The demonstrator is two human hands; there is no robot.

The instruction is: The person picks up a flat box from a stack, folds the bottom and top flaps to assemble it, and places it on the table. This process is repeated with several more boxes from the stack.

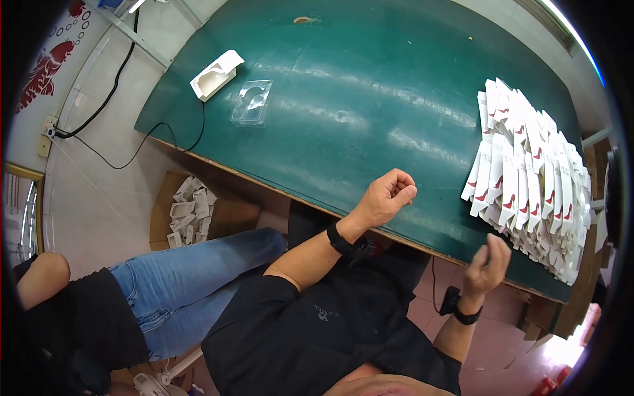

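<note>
Over the near edge of the green table, my left hand (387, 199) is loosely closed, thumb against curled fingers, and nothing shows in it. My right hand (487, 266) hovers just off the table's front edge, empty, with bent fingers apart from the thumb. Closest to it is a large stack of flat white cartons (522, 171) printed with red high-heeled shoes, which fans out over the table's right end. The lower cartons are hidden beneath the upper ones. Both wrists wear black bands.
On the green table (330, 86), at far left, lie a white tray-like holder (216, 76) and a clear plastic tray (251, 103). A black cable (200, 129) hangs over the edge. Below stands a cardboard box (162, 214) of white pieces. Someone in jeans (191, 280) sits at my left.
</note>
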